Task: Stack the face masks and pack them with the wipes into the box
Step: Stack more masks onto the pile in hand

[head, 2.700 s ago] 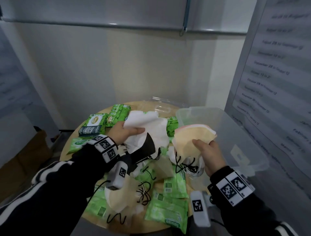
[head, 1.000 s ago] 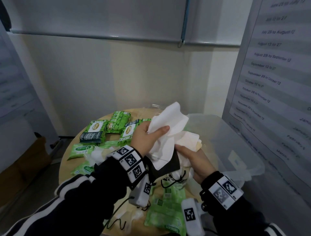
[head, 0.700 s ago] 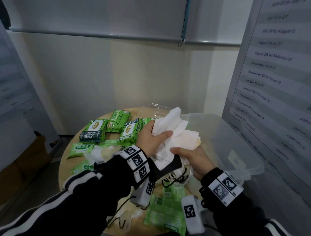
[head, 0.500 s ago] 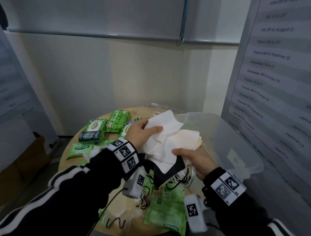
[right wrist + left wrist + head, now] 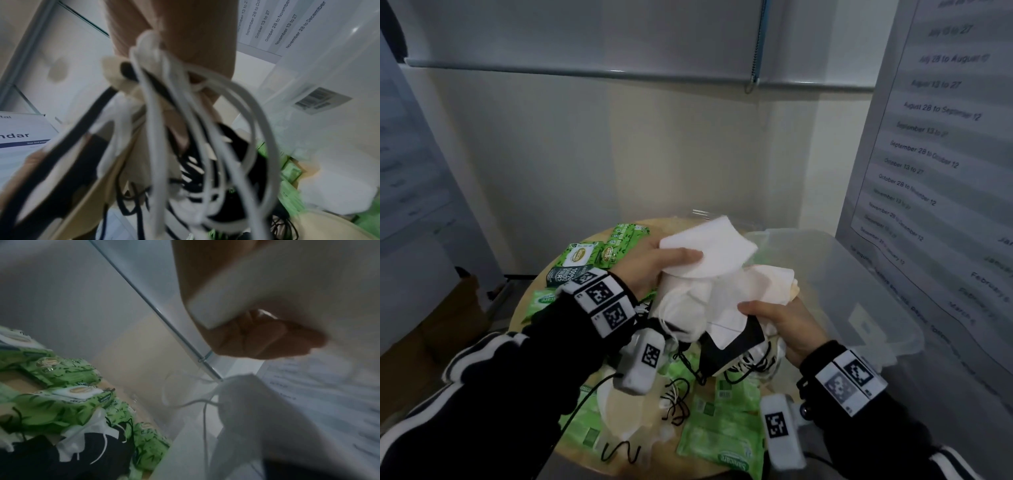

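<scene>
L hand [image 5: 654,265] pinches a white mask [image 5: 709,251], thumb on top, fingers curled under its near edge; held above and just left of the stack. R hand [image 5: 782,325] grips the mask stack [image 5: 726,308] from its right side, thumb over the top layer, ear loops [image 5: 185,129] hanging in a tangle below the palm. White, cream and black layers in the stack, fanned, not squared up. White mask's long axis runs roughly left-right, about in line w/ the stack, and partly overlaps its far edge.

Box [image 5: 859,274] sits clear-walled to the right, just beside the R hand, so R hand is nearer for the drop-in. Wipes packs [image 5: 582,258] lie on the round table [image 5: 524,308] to the left, nearer the L hand; more packs and a loose cream mask [image 5: 626,407] lie below the wrists.
</scene>
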The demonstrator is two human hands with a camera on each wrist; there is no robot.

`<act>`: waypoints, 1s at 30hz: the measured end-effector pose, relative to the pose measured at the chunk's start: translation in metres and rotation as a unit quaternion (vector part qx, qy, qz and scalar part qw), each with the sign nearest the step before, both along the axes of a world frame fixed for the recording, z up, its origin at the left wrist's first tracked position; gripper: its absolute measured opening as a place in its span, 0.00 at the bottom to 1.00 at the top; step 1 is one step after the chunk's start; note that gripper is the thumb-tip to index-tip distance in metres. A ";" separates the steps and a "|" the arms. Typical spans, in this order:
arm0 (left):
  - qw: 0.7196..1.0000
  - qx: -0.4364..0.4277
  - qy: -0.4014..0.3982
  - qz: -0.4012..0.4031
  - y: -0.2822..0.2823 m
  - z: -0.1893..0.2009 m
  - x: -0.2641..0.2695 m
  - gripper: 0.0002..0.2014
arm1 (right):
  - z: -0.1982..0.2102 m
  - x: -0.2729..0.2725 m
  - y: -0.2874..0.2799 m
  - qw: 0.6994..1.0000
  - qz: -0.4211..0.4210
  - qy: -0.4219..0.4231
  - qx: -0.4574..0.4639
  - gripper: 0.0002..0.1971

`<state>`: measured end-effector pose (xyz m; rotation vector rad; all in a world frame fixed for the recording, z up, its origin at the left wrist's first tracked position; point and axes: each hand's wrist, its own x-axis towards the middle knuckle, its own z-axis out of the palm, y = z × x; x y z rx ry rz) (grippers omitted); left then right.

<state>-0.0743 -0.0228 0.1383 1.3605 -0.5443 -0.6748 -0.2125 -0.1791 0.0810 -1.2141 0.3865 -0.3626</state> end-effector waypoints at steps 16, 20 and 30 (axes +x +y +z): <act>0.834 0.113 -0.530 -0.098 -0.017 -0.032 -0.026 0.18 | -0.002 0.001 -0.004 1.000 -0.006 0.001 -0.009 0.20; 0.827 0.148 -0.535 -0.092 -0.017 -0.036 -0.026 0.25 | 0.000 0.002 -0.005 1.000 -0.007 -0.011 0.006 0.18; 0.859 0.082 -0.505 0.014 -0.017 -0.029 -0.020 0.20 | 0.000 0.001 -0.007 0.999 0.018 -0.011 0.035 0.18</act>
